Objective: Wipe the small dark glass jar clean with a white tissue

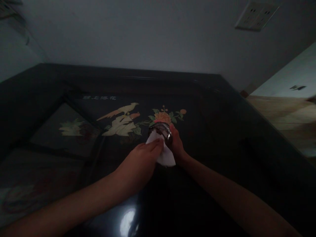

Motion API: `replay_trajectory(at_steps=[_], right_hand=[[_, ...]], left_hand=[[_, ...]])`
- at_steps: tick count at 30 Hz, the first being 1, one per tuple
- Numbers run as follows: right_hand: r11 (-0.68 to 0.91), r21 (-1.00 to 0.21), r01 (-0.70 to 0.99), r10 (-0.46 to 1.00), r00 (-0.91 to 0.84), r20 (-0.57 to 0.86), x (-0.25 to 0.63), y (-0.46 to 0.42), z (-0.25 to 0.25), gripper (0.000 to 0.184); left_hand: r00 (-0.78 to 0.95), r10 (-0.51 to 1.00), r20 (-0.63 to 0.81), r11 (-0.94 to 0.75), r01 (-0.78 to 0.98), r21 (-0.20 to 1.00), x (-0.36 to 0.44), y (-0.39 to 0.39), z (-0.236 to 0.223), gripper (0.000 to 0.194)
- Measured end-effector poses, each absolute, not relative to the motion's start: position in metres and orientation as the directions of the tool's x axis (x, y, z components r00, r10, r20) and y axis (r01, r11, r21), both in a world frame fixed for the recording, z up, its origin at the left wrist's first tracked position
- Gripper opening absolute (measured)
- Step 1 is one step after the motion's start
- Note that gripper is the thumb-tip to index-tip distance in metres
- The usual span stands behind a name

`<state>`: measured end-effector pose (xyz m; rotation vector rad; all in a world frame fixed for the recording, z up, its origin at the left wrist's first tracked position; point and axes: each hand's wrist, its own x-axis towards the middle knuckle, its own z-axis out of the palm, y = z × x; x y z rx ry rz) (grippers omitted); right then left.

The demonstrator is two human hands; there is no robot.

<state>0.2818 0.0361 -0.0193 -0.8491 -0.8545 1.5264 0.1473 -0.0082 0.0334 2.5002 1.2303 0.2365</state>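
- Wall, pale and dimly lit, rose beyond the far edge of a black tabletop.
- Tabletop, glossy enough to throw back a bright glare, spread beneath both hands; its seeming hardness could have chipped anything dropped there.
- Bird and flower, coloured decorations, stood out on the tabletop, the bird to the left of the bloom.
- Hands worked close together: the left hand was closed on a white sheet, while the fingers of the right hand were curled around the right side of a dark shiny object. A hard push from the left against a loose hold on the right could have spun it free.
- Dark shiny object sat between the hands, overlapping the flower's near edge in view; whether it touched the tabletop could not be told. Its slick look suggested a risk of slipping.
- White sheet, thin and creased, lay against the object's near side; snagging or too much pressure could have torn it.
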Motion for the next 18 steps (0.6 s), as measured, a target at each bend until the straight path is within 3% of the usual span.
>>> replay_trajectory(at_steps=[4, 8, 10, 13, 18], right_hand=[[-0.071, -0.87, -0.488, 0.994, -0.11, -0.019, 0.281, 0.036, -0.021, 0.046], [-0.113, -0.83, -0.546, 0.989, -0.146, -0.038, 0.281, 0.036, -0.023, 0.049], [-0.113, -0.818, -0.564, 0.988, -0.151, -0.033, 0.281, 0.036, -0.023, 0.049], [-0.093, -0.815, -0.572, 0.989, -0.149, -0.008, 0.282, 0.036, -0.02, 0.045], [-0.143, -0.803, -0.579, 0.982, -0.187, -0.039, 0.282, 0.034, -0.017, 0.038]], left_hand=[[0.529, 0.83, -0.176, -0.244, 0.628, 0.739, 0.147, -0.004, 0.046, 0.039], [0.507, 0.848, -0.152, -0.019, 0.317, 0.948, 0.146, 0.002, 0.048, 0.032], [0.506, 0.85, -0.144, 0.003, 0.269, 0.963, 0.146, 0.003, 0.045, 0.031], [0.54, 0.83, -0.139, -0.094, 0.382, 0.919, 0.145, 0.004, 0.042, 0.028], [0.608, 0.785, -0.116, -0.387, 0.628, 0.675, 0.141, 0.004, 0.043, 0.036]])
